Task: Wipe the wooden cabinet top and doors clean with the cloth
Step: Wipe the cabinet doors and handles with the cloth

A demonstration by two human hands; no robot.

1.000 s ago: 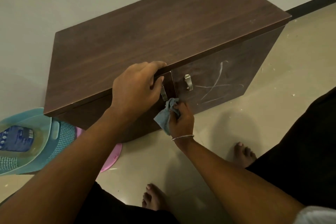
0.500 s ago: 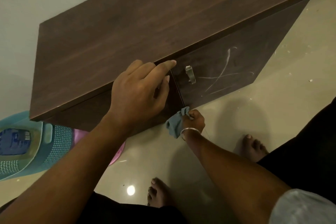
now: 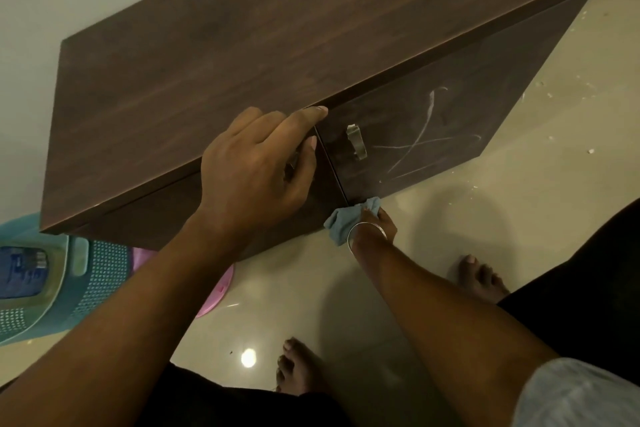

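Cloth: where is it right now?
Head view: the blue cloth is bunched in the right hand, low at the bottom edge of the cabinet front, just below the seam between the two doors.

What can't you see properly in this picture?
- Left door handle: mostly hidden behind the left hand, head view.
- Right hand: its fingers are mostly hidden by the cloth and wrist.
- Teal basket: cut off by the left edge; the label inside is too blurry to read.
- Pink thing: mostly behind the left arm.
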